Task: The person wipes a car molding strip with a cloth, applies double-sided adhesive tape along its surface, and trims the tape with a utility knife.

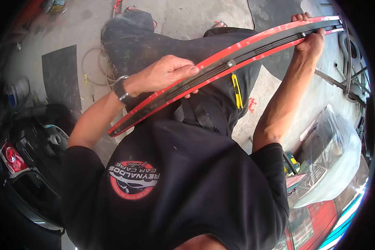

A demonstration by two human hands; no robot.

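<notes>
Red runs down both long edges of a thin, bent strip (237, 57), and its middle is dark, with lines along it. From where I stand, I can see two bare hands holding it up in front of a black shirt (204, 166), above dark trousers (133, 41). The strip lies on a slant: its left end is close to the shirt, and its right end points away from it. The left hand (168, 73) is closed on the strip, thumb on top, with fingertips showing at the edge nearer the shirt. The right hand (310, 43) grips close to the strip's right end, thumb at the near edge and fingers curled up over the far one. So the left hand is nearer the strip's middle, and the right hand is nearer an end. A long bare piece runs between the two grips. A yellow cutter (236, 91) is just on the shirt side of that piece, against the trousers. Well off past the strip's left end, a black mat (60, 77) lies on the floor (175, 16). I can't tell if the strip touches the legs.
</notes>
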